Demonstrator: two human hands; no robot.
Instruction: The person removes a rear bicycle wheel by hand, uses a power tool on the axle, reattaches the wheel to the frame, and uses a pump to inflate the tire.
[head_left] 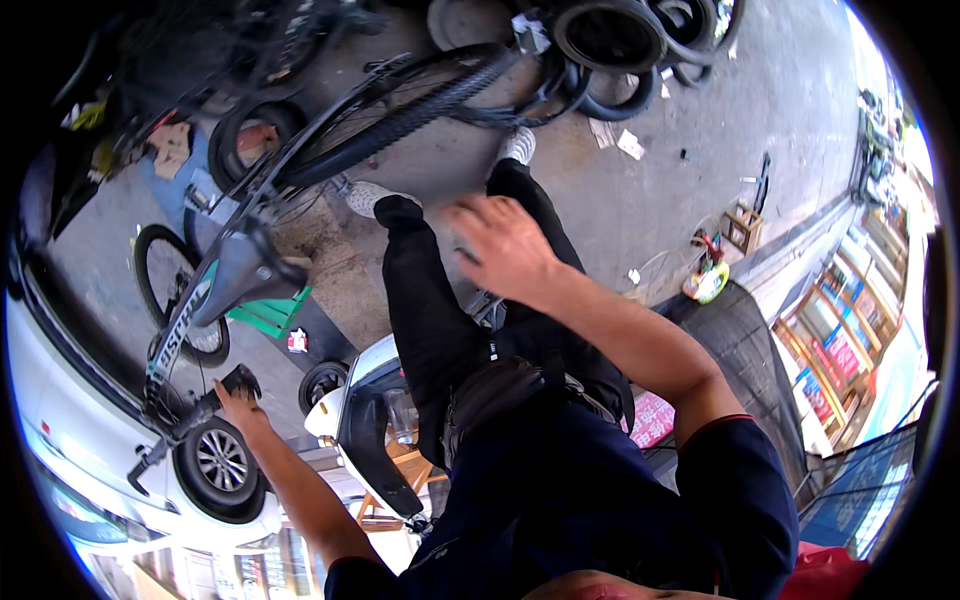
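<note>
A bicycle with a pale frame (180, 325) and black saddle (245, 270) stands to my left. My left hand (238, 402) is closed at the end of its handlebar, fingers against the black handlebar grip (240, 380). Knobbly tread shows on the bicycle's rear tyre (400, 115), which reaches past my feet. In front of my thighs, away from the bicycle, hangs my right hand (500, 240), its fingers smeared by motion. A small dark patch shows by its thumb side; I cannot make out whether it is a held thing.
Loose tyres (610, 35) lie at the far side, with paper scraps (630, 145) near them. A green crate-like box (272, 312) sits beside the bicycle. Close behind the handlebar is a white car (100, 430). A small wooden stool (741, 228) stands at the right.
</note>
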